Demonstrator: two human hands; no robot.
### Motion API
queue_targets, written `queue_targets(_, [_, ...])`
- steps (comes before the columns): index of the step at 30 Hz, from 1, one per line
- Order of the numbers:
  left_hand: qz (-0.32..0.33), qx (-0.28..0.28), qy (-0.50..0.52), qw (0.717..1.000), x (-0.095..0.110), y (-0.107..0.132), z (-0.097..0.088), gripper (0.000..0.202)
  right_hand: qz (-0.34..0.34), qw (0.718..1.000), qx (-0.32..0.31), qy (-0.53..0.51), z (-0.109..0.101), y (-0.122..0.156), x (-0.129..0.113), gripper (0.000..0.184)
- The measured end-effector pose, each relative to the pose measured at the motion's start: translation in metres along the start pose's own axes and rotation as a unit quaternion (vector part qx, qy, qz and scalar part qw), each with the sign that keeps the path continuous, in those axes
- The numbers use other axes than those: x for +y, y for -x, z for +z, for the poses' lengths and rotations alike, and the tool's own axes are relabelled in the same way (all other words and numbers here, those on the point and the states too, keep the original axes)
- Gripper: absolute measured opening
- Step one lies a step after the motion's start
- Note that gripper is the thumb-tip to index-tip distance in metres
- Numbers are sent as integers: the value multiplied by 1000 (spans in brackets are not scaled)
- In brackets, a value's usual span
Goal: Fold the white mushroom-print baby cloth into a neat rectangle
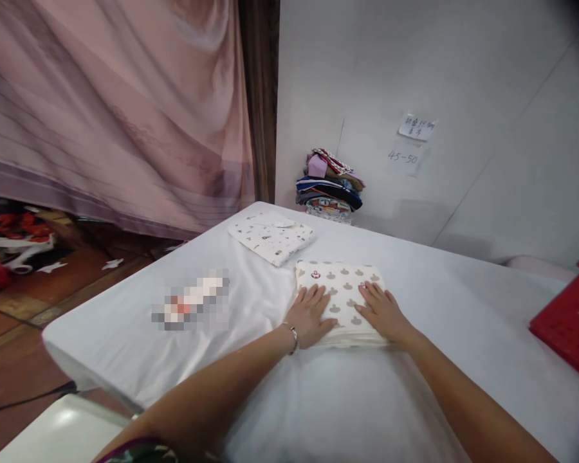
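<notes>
A folded cream cloth (342, 292) with grey printed shapes and small red marks lies on the white-covered table (444, 308) in front of me. My left hand (311, 315), with a bracelet at the wrist, rests flat on its left side, fingers spread. On the right side of the same cloth lies my right hand (383, 313), also flat with fingers apart. Both palms hide parts of the print. Just beyond, to the left, is another folded white cloth (273, 238) with small dark prints.
A blurred-out object (190, 300) lies on the table's left part. A stack of folded clothes (330, 186) stands behind the far edge, by the white wall. A red container (569, 318) is at right, a white stool (62, 431) at lower left, a pink curtain (125, 109) behind.
</notes>
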State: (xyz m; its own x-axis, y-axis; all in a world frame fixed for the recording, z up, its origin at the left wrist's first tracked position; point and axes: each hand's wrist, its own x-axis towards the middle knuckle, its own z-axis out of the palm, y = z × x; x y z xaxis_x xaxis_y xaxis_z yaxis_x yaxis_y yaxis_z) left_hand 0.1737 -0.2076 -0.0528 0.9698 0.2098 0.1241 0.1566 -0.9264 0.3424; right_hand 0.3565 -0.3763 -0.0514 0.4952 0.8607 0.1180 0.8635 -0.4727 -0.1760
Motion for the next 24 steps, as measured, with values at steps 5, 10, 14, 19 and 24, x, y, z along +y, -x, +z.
queue_targets(5, [-21,-33,42,998,-2,-11,-11,69,18,997,-74,-18,-2,-3,7,61])
queue_targets(10, [-64,48,0,997,-9,-60,-34,65,14,999,-18,-26,-19,-42,7,61])
queue_targets(14, [-134,25,-22,990,-27,-81,-30,69,51,999,-4,9,-4,-69,18,62])
queue_targets(19, [-139,18,10,990,-43,-79,-11,69,52,999,-4,3,17,-71,32,62])
queue_targets(24, [-150,38,44,987,-43,-77,-10,64,52,998,-4,-44,25,-74,41,63])
